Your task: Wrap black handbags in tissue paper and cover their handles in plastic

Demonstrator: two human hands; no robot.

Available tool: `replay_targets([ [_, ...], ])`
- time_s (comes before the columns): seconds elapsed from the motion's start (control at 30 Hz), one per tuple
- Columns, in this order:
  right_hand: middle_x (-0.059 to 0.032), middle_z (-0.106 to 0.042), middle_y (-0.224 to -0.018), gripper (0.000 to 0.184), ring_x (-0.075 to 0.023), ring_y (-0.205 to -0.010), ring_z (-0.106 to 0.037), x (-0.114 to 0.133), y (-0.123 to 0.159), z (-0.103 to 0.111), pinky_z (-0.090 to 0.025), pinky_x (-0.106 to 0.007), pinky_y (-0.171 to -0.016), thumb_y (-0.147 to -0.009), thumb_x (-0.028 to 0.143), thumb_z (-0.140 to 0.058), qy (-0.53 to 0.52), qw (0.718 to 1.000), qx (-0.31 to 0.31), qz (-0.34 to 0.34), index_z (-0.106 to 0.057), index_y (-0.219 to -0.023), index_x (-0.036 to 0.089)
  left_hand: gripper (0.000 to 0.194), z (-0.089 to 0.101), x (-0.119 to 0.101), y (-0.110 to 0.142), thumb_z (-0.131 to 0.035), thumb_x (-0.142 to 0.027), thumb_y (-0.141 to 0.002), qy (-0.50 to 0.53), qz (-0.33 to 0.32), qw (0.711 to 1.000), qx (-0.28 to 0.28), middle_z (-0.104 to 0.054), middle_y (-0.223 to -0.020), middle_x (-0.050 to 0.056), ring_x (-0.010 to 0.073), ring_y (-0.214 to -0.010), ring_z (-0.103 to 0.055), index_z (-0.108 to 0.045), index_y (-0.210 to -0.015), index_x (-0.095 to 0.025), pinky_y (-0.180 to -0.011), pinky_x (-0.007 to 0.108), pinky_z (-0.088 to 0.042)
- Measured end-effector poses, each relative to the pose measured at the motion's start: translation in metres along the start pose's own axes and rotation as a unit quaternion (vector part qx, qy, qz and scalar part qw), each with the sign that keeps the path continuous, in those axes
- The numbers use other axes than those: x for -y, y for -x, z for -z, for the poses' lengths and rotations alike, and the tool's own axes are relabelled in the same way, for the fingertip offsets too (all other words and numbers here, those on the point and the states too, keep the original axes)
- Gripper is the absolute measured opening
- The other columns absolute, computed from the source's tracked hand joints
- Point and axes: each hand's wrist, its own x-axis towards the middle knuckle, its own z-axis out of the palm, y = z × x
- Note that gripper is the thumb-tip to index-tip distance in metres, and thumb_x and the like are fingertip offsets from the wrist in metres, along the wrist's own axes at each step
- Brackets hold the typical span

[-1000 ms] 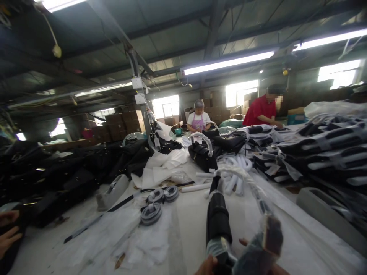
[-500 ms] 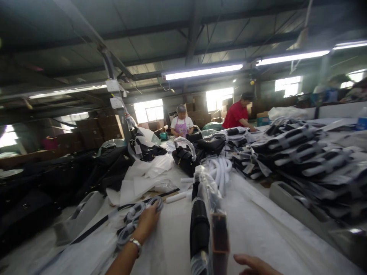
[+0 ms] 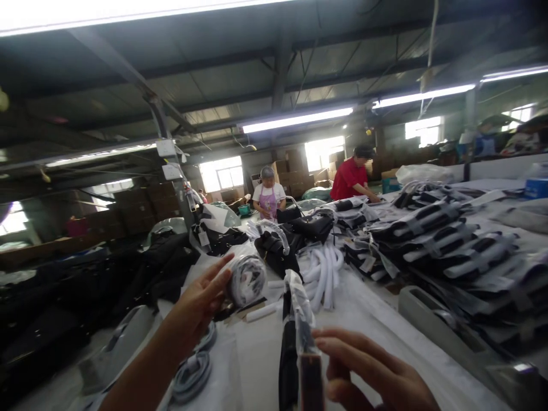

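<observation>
My left hand (image 3: 203, 299) holds up a round coil wrapped in clear plastic (image 3: 248, 279), probably a rolled strap, gripped at its left edge. Below that hand, more grey coils (image 3: 192, 374) lie on the white table surface. A black bag (image 3: 289, 342) stands upright in front of me, its handle (image 3: 299, 299) covered in white wrap and clear plastic. On the bag's right side, my right hand (image 3: 363, 362) has its fingers stretched out, fingertips at the plastic below the handle. Whether they press on it is unclear. The bag's lower part is cut off by the frame.
Wrapped black bags are piled at the right (image 3: 454, 240); dark bags fill the left (image 3: 51, 325). White tubes (image 3: 325, 274) and another black bag (image 3: 276, 248) lie ahead. Grey plastic holders (image 3: 445, 331) flank the work surface. Two people work across the table.
My left hand has lifted a coil from the grey coils and raised it forward. My right hand has come in from the lower right to the bag's side.
</observation>
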Motion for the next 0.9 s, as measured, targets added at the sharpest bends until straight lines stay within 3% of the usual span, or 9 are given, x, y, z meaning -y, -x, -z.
replay_targets([
  [0.03, -0.0121, -0.068, -0.125, 0.043, -0.0181, -0.097, -0.073, 0.005, -0.015, -0.001, -0.060, -0.020, -0.082, -0.094, 0.024, -0.063, 0.032, 0.999, -0.009, 0.034, -0.054, -0.136, 0.021, 0.064, -0.016, -0.018, 0.013, -0.081, -0.046, -0.073, 0.025, -0.008, 0.999, 0.019, -0.062, -0.092, 0.000, -0.0036, -0.047, -0.028, -0.058, -0.131, -0.032, -0.043, 0.010, -0.019],
  [0.13, -0.0149, -0.067, -0.128, 0.046, -0.0225, -0.114, -0.065, 0.020, -0.050, -0.003, -0.056, -0.030, -0.097, -0.094, 0.028, -0.064, 0.124, 0.986, -0.047, 0.100, -0.052, -0.137, 0.014, 0.064, -0.060, -0.056, 0.047, -0.079, -0.045, -0.076, 0.043, -0.014, 0.996, 0.076, -0.055, -0.072, -0.005, -0.0026, -0.044, -0.027, -0.056, -0.134, -0.032, -0.040, 0.010, -0.018],
  [0.3, -0.0067, -0.074, -0.103, 0.036, -0.0153, -0.086, -0.070, 0.038, -0.061, 0.015, -0.057, -0.024, -0.083, -0.091, 0.018, -0.068, 0.143, 0.981, -0.105, 0.081, -0.059, -0.125, 0.018, 0.057, -0.097, -0.077, 0.067, -0.073, -0.047, -0.082, 0.051, 0.010, 0.985, 0.164, -0.047, -0.062, -0.008, -0.0012, -0.042, -0.030, -0.055, -0.134, -0.035, -0.038, 0.010, -0.019],
  [0.37, -0.0020, -0.073, -0.090, 0.035, -0.0139, -0.072, -0.068, 0.037, -0.052, 0.027, -0.058, -0.023, -0.074, -0.088, 0.023, -0.071, 0.135, 0.983, -0.123, 0.006, -0.061, -0.121, 0.022, 0.055, -0.098, -0.071, 0.061, -0.068, -0.049, -0.085, 0.022, -0.013, 0.983, 0.180, -0.054, -0.065, -0.007, 0.0014, -0.044, -0.040, -0.052, -0.136, -0.035, -0.040, 0.011, -0.028],
  [0.43, -0.0003, -0.072, -0.084, 0.038, -0.0140, -0.065, -0.067, 0.027, -0.036, 0.038, -0.057, -0.024, -0.065, -0.085, 0.031, -0.073, 0.083, 0.973, -0.157, -0.146, -0.062, -0.120, 0.024, 0.051, -0.092, -0.056, 0.051, -0.066, -0.050, -0.087, -0.023, -0.055, 0.985, 0.160, -0.065, -0.080, -0.002, 0.0043, -0.050, -0.049, -0.055, -0.133, -0.032, -0.044, 0.015, -0.038],
  [0.5, -0.0033, -0.073, -0.088, 0.045, -0.0163, -0.068, -0.068, 0.010, -0.015, 0.043, -0.055, -0.024, -0.058, -0.082, 0.043, -0.074, -0.033, 0.931, -0.179, -0.315, -0.061, -0.121, 0.023, 0.044, -0.083, -0.033, 0.040, -0.067, -0.050, -0.085, -0.058, -0.063, 0.990, 0.114, -0.069, -0.095, 0.003, 0.0056, -0.057, -0.054, -0.064, -0.118, -0.023, -0.049, 0.017, -0.042],
  [0.6, -0.0083, -0.073, -0.091, 0.062, -0.0168, -0.064, -0.065, -0.020, 0.018, 0.030, -0.042, -0.021, -0.044, -0.071, 0.059, -0.078, -0.223, 0.837, -0.177, -0.468, -0.061, -0.113, 0.018, 0.047, -0.073, 0.006, 0.026, -0.072, -0.057, -0.078, -0.058, 0.026, 0.996, 0.068, -0.067, -0.088, 0.003, 0.0087, -0.068, -0.057, -0.067, -0.098, -0.015, -0.056, 0.018, -0.046],
  [0.73, -0.0002, -0.066, -0.075, 0.063, -0.0057, -0.044, -0.045, -0.041, 0.041, -0.012, -0.017, -0.017, -0.039, -0.062, 0.065, -0.081, -0.342, 0.754, -0.156, -0.540, -0.057, -0.096, 0.018, 0.058, -0.078, 0.037, 0.022, -0.072, -0.067, -0.072, -0.028, 0.138, 0.984, 0.106, -0.066, -0.090, 0.005, 0.0142, -0.078, -0.062, -0.064, -0.097, -0.015, -0.061, 0.023, -0.051],
  [0.9, 0.0129, -0.045, -0.056, 0.069, -0.0030, -0.039, -0.032, -0.038, 0.021, -0.042, -0.015, -0.018, -0.038, -0.059, 0.067, -0.080, -0.405, 0.720, -0.105, -0.554, -0.048, -0.098, 0.021, 0.054, -0.099, 0.032, 0.024, -0.082, -0.055, -0.069, -0.004, 0.150, 0.978, 0.145, -0.070, -0.090, 0.005, 0.0152, -0.078, -0.065, -0.062, -0.101, -0.016, -0.068, 0.028, -0.055],
])
